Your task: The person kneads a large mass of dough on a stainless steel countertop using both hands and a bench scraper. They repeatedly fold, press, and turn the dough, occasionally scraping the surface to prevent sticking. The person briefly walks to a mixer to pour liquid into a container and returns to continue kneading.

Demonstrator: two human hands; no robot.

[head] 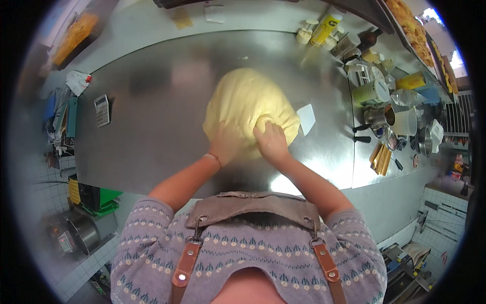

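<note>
A large mound of pale yellow dough (245, 98) lies on the stainless steel worktop (152, 152) in front of me. My left hand (228, 142) rests against the near left side of the dough, blurred, its fingertips partly hidden. At the near right, my right hand (271, 140) has its fingers curled over a fold of the dough and grips it. A white plastic dough scraper (306, 118) lies flat just right of the dough.
A calculator (102, 110) lies at the left of the worktop. Tubs, a steel jug (379, 116), a yellow spray can (327, 28) and a knife (396, 162) crowd the right side. Trays of baked goods (412, 30) stand at the upper right. A steel mixing bowl (84, 235) is low left.
</note>
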